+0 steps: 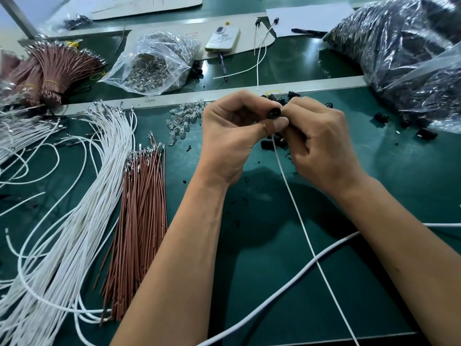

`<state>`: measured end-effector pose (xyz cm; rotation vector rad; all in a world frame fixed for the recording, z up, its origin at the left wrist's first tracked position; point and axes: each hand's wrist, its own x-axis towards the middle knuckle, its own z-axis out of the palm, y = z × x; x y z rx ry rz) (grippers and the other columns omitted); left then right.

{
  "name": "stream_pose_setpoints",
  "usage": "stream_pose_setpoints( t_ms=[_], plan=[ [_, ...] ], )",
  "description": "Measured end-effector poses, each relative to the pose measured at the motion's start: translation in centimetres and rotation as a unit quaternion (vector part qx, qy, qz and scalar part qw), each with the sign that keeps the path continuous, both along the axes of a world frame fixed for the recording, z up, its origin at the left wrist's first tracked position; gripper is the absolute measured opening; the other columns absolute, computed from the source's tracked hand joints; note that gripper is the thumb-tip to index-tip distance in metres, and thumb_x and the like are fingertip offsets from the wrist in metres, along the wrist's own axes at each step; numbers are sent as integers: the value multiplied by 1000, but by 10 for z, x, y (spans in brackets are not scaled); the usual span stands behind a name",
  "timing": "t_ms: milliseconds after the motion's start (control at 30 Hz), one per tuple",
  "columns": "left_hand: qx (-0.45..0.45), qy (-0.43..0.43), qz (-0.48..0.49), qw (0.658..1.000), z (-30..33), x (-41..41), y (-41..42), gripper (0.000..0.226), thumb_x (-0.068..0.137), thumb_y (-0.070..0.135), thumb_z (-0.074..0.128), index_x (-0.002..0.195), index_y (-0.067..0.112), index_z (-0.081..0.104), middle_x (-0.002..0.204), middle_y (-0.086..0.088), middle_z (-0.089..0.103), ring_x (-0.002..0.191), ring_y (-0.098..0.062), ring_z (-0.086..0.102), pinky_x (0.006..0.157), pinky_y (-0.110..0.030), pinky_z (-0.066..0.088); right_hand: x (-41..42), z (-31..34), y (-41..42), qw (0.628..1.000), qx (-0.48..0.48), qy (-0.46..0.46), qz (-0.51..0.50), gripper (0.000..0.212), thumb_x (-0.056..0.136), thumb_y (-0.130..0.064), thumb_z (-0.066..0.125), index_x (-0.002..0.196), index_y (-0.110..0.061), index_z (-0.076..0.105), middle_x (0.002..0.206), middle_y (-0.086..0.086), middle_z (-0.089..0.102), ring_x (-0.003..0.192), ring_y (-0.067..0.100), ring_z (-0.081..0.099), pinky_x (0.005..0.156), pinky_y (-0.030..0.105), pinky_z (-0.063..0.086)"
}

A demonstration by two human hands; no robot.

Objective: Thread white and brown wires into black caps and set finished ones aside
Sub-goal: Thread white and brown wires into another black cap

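Green bench mat (pixel 374 196) covered pretty much the whole workspace, and it was a busy one. Both hands met up over the middle of it. Left hand (pixel 232 131) had its fingers curled round a black cap (pixel 274 113), pinched between thumb and forefinger with the open end facing up toward the camera. Right hand (pixel 321 141) was bunched up right against it, fingertips pinching something at the cap's edge, with a thin white wire (pixel 299 221) trailing down from the hands toward the near edge of the bench. Looked to me like the white wire was partway in or just seated; couldn't tell exactly, the fingers hid the joint. No brown wire in that cap that I could see.

As for progress, I'd say early days. Two finished-looking caps with wires (pixel 259 36) lay further back on the bench near a phone (pixel 223 38), well apart from the hands. Meanwhile a big fan of loose white wires (pixel 82 196) and a bundle of brown wires (pixel 139 221) sat off to the left, plus more tied brown bundles (pixel 57 71) at the back. Loose black caps (pixel 274 142) were scattered just beyond the hands, and bags of them (pixel 404 46) on the right. So loads left to do.
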<state>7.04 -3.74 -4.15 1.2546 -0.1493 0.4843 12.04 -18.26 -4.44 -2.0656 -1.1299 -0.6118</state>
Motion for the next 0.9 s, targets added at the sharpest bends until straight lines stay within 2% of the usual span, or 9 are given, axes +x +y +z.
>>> stream_pose_setpoints(
  t_ms=[100, 233, 467, 667, 800, 900],
  plan=[
    [0, -1, -1, 1000, 0, -1, 0, 33, 67, -27, 72, 83, 2, 66, 76, -11, 67, 73, -22, 63, 75, -32, 57, -1, 0, 1, 1000, -1, -8, -1, 21, 99, 4, 54, 79, 0, 58, 77, 0, 46, 72, 22, 41, 69, 30, 31],
    [3, -13, -6, 1000, 1, 0, 0, 34, 68, -26, 72, 86, 2, 65, 81, -12, 65, 77, -23, 62, 78, -31, 55, -2, -2, 1, 999, 19, -37, -27, 25, 104, -1, 51, 82, 4, 63, 77, 12, 55, 72, 30, 47, 68, 36, 38],
    [-10, -45, -17, 999, 3, 1, 2, 35, 68, -26, 72, 88, 2, 65, 80, -4, 68, 78, -17, 63, 78, -27, 53, -3, -3, 1, 996, 59, -59, -27, 25, 106, -5, 56, 87, 6, 68, 81, 14, 60, 74, 31, 53, 70, 34, 42],
    [-22, -29, -18, 999, 2, 2, 3, 35, 66, -26, 73, 82, 3, 61, 78, -4, 67, 74, -16, 63, 75, -26, 55, -3, -4, 5, 998, 50, -23, -6, 22, 102, -4, 57, 82, 2, 63, 79, 9, 55, 75, 20, 43, 73, 29, 34],
    [-77, 9, -16, 997, -1, 4, 2, 36, 68, -24, 70, 90, 3, 64, 79, -2, 65, 75, -13, 61, 79, -25, 54, 0, -6, 4, 998, 54, 25, 12, 22, 102, -10, 65, 82, 0, 64, 78, 5, 57, 73, 20, 47, 71, 28, 37],
    [-118, 31, -31, 992, 0, 4, 1, 33, 74, -21, 68, 96, 2, 67, 80, -3, 68, 75, -13, 64, 82, -25, 56, 1, -5, 3, 995, 75, 68, 24, 15, 100, -13, 70, 88, -3, 71, 78, -14, 52, 72, -2, 48, 70, 15, 35]
  ],
)
